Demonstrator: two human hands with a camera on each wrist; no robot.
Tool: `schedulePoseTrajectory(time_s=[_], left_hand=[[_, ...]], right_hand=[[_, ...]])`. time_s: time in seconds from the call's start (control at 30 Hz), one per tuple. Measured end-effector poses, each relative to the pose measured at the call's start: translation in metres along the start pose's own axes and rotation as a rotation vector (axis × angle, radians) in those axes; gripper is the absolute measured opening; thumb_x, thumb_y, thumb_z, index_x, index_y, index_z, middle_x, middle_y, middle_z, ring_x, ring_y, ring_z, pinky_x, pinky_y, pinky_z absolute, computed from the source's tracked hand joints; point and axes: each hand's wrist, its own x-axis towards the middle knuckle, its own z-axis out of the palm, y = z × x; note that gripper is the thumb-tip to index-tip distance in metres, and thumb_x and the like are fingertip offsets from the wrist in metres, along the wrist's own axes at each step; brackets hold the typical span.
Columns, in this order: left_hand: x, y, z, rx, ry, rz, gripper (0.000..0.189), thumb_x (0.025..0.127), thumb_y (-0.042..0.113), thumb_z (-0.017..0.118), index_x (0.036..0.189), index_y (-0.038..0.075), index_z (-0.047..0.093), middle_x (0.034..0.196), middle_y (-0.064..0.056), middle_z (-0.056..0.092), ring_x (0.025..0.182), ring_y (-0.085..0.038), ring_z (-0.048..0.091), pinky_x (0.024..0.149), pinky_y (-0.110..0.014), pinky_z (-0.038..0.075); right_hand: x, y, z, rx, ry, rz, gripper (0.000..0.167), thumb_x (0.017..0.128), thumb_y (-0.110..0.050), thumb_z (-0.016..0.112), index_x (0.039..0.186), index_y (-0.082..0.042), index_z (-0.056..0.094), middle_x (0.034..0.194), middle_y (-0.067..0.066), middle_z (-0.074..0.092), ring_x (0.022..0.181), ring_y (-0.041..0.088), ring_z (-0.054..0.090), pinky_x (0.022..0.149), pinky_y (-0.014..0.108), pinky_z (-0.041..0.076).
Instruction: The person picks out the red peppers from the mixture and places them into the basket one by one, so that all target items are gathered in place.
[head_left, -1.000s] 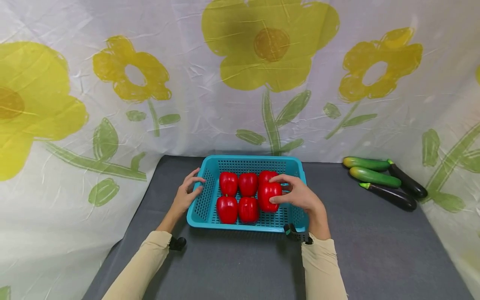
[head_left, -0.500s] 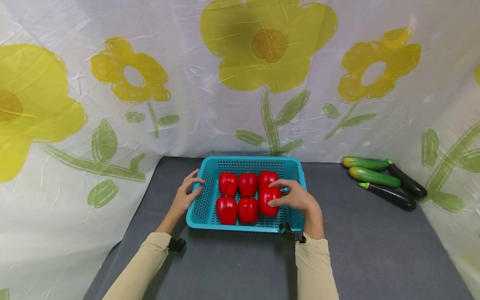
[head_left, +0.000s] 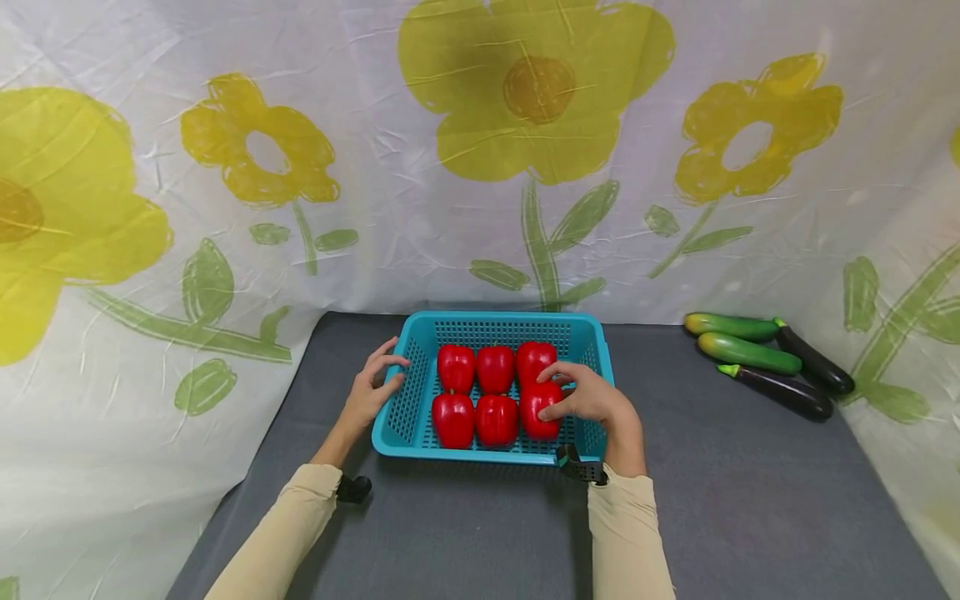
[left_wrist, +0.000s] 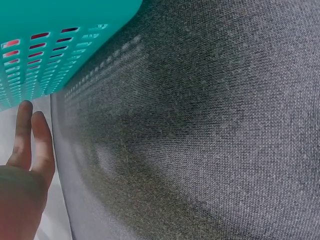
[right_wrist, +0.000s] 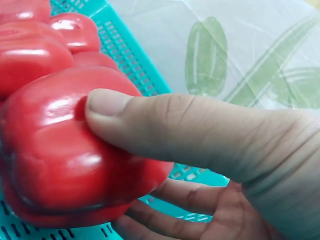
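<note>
A turquoise perforated plastic basket (head_left: 480, 454) holds several red bell peppers (head_left: 453, 421) set in two rows. My right hand (head_left: 592, 396) pinches one bell pepper (head_left: 536, 421) in the front row's right place, thumb on its near side and fingers round the far side. Up close in the right wrist view, the thumb (right_wrist: 130, 115) presses on the glossy pepper (right_wrist: 60, 175), low over the basket floor. At the basket's left rim rests my left hand (head_left: 371, 390), its fingers loosely spread. Two fairly straight fingers (left_wrist: 42, 145) show beside the basket wall (left_wrist: 65, 55) in the left wrist view.
To the right, near the back edge of the dark grey cloth (head_left: 480, 533), lie two green zucchinis (head_left: 750, 354) and two dark eggplants (head_left: 783, 394). A white curtain (head_left: 390, 225) with yellow flowers hangs behind the table.
My right hand has moved the bell pepper down and slightly toward me, into line with the front row. The left hand has stayed at the basket's rim.
</note>
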Motion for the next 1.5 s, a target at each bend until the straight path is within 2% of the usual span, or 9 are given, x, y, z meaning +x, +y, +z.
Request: schedulePoseTrajectory(time_s=[0.23,0.37,0.63,0.87,1.1,1.2,1.37,1.5], left_hand=[[0.002,0.002,0.002,0.003,0.008,0.002,0.019,0.099,-0.008,0.057,0.118,-0.011,0.06,0.157,-0.031,0.026,0.142,-0.047,0.029,0.099,-0.071,0.035],[0.003,0.002,0.003,0.01,0.009,0.005,0.02,0.099,-0.008,0.057,0.118,-0.012,0.059,0.157,-0.031,0.027,0.142,-0.049,0.028,0.099,-0.072,0.034],[0.005,0.001,0.005,-0.001,0.005,0.014,0.02,0.099,-0.008,0.057,0.118,-0.012,0.06,0.159,-0.025,0.028,0.142,-0.048,0.028,0.097,-0.072,0.036],[0.006,0.0,0.006,-0.015,-0.002,0.015,0.02,0.099,-0.008,0.056,0.119,-0.012,0.06,0.159,-0.025,0.028,0.141,-0.048,0.029,0.099,-0.072,0.035],[0.008,-0.001,0.007,0.013,-0.003,0.005,0.02,0.098,-0.009,0.057,0.118,-0.013,0.06,0.157,-0.03,0.028,0.141,-0.048,0.029,0.099,-0.071,0.035],[0.009,0.007,0.007,0.008,-0.013,-0.006,0.021,0.098,-0.01,0.056,0.118,-0.015,0.059,0.156,-0.033,0.027,0.141,-0.051,0.027,0.1,-0.072,0.033],[0.01,0.031,0.007,0.007,-0.033,-0.028,0.021,0.098,-0.009,0.057,0.117,-0.018,0.059,0.155,-0.035,0.027,0.14,-0.055,0.024,0.101,-0.073,0.031],[0.01,0.039,0.006,0.032,-0.034,-0.023,0.021,0.097,-0.01,0.059,0.116,-0.017,0.06,0.154,-0.034,0.03,0.139,-0.056,0.026,0.099,-0.072,0.033]], right_hand=[[0.003,0.002,0.001,-0.04,-0.042,0.021,0.041,0.079,-0.003,0.086,0.111,-0.003,0.061,0.124,0.018,0.055,0.117,0.04,0.049,0.073,0.041,0.056],[0.004,0.003,0.001,-0.075,-0.051,0.047,0.04,0.079,-0.004,0.086,0.111,-0.004,0.061,0.122,0.015,0.056,0.115,0.037,0.05,0.073,0.04,0.056],[0.005,0.005,0.0,-0.062,-0.037,0.065,0.043,0.078,-0.002,0.086,0.111,-0.003,0.06,0.121,0.016,0.056,0.114,0.038,0.051,0.073,0.041,0.057],[0.003,0.004,-0.002,-0.083,-0.032,0.058,0.055,0.081,-0.01,0.085,0.127,-0.001,0.058,0.139,0.023,0.049,0.131,0.046,0.04,0.083,0.046,0.056],[-0.001,-0.003,-0.009,-0.041,-0.028,0.046,0.068,0.087,-0.02,0.081,0.144,-0.001,0.047,0.148,0.026,0.04,0.135,0.048,0.035,0.089,0.049,0.053],[-0.004,-0.007,-0.013,-0.018,-0.034,0.021,0.074,0.089,-0.022,0.08,0.149,-0.001,0.042,0.151,0.027,0.037,0.136,0.049,0.033,0.091,0.05,0.051],[-0.011,-0.013,-0.021,0.04,-0.033,0.006,0.081,0.089,-0.026,0.08,0.153,-0.005,0.036,0.154,0.026,0.032,0.139,0.048,0.031,0.096,0.052,0.049],[-0.018,-0.018,-0.03,0.057,-0.031,-0.014,0.08,0.09,-0.027,0.08,0.154,-0.009,0.036,0.156,0.025,0.031,0.139,0.045,0.032,0.098,0.053,0.047]])
